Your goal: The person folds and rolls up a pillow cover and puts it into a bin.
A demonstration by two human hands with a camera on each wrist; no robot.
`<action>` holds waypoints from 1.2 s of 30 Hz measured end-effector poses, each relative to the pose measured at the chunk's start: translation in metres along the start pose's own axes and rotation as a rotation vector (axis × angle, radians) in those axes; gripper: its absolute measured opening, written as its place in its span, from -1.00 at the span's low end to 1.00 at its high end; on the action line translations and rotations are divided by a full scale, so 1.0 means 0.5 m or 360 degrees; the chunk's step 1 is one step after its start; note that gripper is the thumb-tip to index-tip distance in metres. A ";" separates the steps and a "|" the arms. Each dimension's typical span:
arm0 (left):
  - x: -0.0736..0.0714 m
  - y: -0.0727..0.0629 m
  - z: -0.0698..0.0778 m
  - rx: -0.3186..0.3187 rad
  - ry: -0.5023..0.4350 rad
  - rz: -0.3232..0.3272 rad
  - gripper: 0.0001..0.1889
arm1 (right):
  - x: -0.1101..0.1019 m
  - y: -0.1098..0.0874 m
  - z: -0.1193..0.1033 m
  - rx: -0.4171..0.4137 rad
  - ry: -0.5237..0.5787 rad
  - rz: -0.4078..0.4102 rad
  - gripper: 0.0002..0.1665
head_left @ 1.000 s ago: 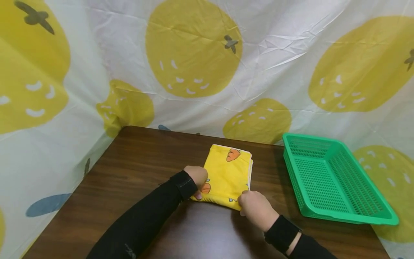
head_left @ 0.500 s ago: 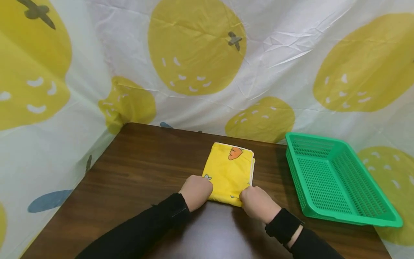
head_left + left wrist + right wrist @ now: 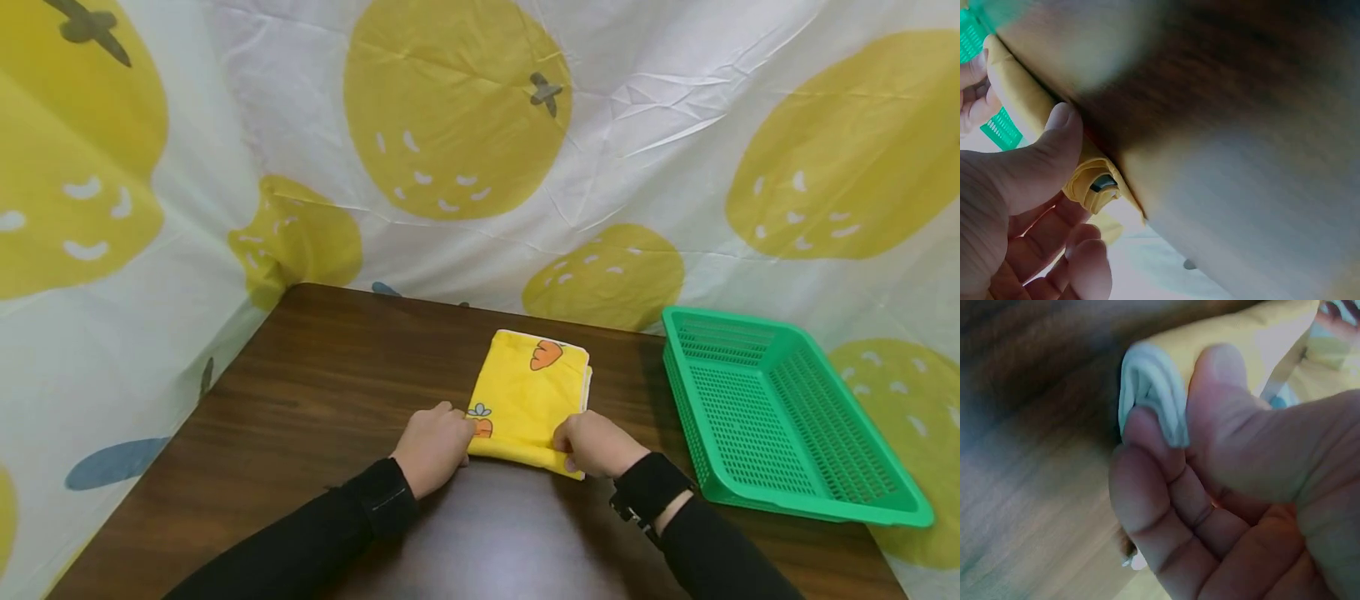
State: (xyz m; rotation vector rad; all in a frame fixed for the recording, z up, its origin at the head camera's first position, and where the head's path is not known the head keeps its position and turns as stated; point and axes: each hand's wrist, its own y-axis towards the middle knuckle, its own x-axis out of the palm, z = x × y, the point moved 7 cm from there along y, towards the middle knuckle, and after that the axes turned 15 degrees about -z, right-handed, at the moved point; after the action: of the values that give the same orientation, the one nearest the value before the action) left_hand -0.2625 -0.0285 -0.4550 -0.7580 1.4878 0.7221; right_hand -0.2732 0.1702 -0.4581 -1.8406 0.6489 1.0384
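We see a yellow cloth (image 3: 528,387) on the brown surface (image 3: 360,367), its near edge rolled.
The left hand (image 3: 435,448) grips the left end of that edge between thumb and fingers; the right hand (image 3: 600,446) pinches its right end, one fingertip inside the fold. A green basket (image 3: 750,433) stands to the right.

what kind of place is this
Probably a makeshift indoor workspace: a brown table with a patterned sheet hung behind it, and a green basket and yellow cloth on top.
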 end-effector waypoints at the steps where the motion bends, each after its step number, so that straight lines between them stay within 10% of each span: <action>1: 0.000 0.000 0.000 0.0004 -0.0002 0.0000 -0.77 | -0.002 0.003 0.005 0.0015 0.0033 -0.0035 -0.69; 25: 0.043 0.040 -0.060 0.0038 -0.0644 -0.0335 -0.83 | 0.000 0.028 0.058 0.0047 0.0326 -0.0217 -0.79; 36: 0.048 0.104 -0.056 0.0127 -0.0400 -0.0581 -0.63 | 0.003 0.014 0.053 0.0108 0.0307 -0.0126 -0.77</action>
State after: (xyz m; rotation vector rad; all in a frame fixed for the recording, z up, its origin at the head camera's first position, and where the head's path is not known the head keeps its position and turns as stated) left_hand -0.3217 -0.0216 -0.4775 -0.8179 1.1050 0.4584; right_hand -0.2881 0.1903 -0.4692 -1.9053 0.7102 0.7843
